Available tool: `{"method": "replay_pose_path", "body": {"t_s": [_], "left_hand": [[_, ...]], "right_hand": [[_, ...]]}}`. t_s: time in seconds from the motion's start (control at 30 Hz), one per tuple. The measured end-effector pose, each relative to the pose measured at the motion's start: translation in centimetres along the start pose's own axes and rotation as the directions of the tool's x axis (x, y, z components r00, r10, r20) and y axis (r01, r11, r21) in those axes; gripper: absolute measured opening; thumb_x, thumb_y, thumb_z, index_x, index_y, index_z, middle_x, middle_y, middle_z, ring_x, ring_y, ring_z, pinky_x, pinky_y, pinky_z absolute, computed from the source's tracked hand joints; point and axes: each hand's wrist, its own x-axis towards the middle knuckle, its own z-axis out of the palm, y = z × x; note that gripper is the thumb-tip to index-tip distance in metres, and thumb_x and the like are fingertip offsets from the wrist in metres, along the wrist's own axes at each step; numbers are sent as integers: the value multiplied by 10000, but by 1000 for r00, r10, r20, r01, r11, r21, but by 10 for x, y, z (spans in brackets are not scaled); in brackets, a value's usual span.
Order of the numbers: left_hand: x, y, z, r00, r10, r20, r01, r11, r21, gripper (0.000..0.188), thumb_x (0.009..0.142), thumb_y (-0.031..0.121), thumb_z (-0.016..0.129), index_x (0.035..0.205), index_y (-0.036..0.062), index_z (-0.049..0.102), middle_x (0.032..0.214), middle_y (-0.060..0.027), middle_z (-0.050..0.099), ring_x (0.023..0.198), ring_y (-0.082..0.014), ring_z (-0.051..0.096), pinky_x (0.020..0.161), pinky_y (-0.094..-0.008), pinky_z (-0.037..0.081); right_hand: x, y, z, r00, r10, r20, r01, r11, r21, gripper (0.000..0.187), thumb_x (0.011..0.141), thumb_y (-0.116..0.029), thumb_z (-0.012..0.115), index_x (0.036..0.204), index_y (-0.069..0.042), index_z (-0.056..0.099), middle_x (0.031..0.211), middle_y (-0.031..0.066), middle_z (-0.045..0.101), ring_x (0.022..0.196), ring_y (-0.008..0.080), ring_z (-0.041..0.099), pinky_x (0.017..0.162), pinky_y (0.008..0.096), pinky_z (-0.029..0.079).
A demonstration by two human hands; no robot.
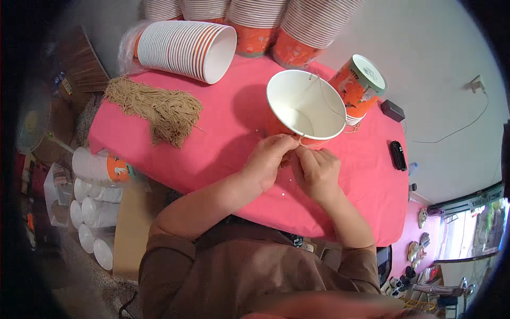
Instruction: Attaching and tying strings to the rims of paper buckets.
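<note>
A large paper bucket (284, 101), white inside and orange outside, stands on the pink-covered table, its mouth tipped toward me. A thin cord (317, 78) passes through its far rim and hangs over the right side. At the near rim, more of the cord shows between my fingertips. My left hand (268, 159) is closed in a pinch on it, thumb and forefinger against the rim. Close beside it, my right hand (317, 173) is also closed on the cord, its fingers curled. The fingers hide the cord's end.
A heap of tan cords (156, 109) lies at the left. Behind it rests a nested stack of paper buckets (178, 48) on its side; more stacks (257, 32) stand along the back. An upside-down bucket (356, 87), a black box (392, 110) and a black object (397, 155) are at the right.
</note>
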Motion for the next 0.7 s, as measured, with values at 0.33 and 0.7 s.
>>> {"method": "replay_pose_path", "body": {"t_s": [0.33,0.7], "left_hand": [[1,3,1,997,-75,-17,74,995,-63,87,828,229,617,888,171,641,830,64,592,759,-83,508,692,-293,377],[5,3,7,999,-4,40,9,994,-109,94,837,193,614,883,123,656,797,47,605,711,-72,507,638,-250,371]], "right_hand": [[5,2,3,997,-77,-4,77,997,-17,162,680,-32,659,819,-43,575,630,76,578,539,249,585,505,367,453],[-1,14,10,996,-87,-27,90,992,90,161,690,-11,660,820,-51,573,648,82,595,547,255,588,511,371,454]]}}
